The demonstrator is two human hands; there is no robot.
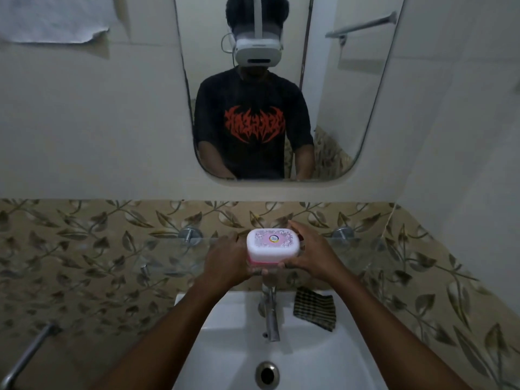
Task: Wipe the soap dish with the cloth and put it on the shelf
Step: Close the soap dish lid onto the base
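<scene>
The soap dish (272, 245) is a white box with a patterned pink lid and a pink base. It is held over the glass shelf (363, 249) below the mirror. My left hand (228, 261) grips its left end and my right hand (311, 253) grips its right end, fingers curled round the back. Whether the dish touches the glass is unclear. The dark checked cloth (315, 308) lies folded on the sink rim, right of the tap.
A white sink (213, 333) with a drain sits below, with a steel tap (270, 313) at its back. Two metal brackets (190, 235) carry the shelf. A mirror (337, 108) hangs above. A metal pipe (28, 356) runs at lower left.
</scene>
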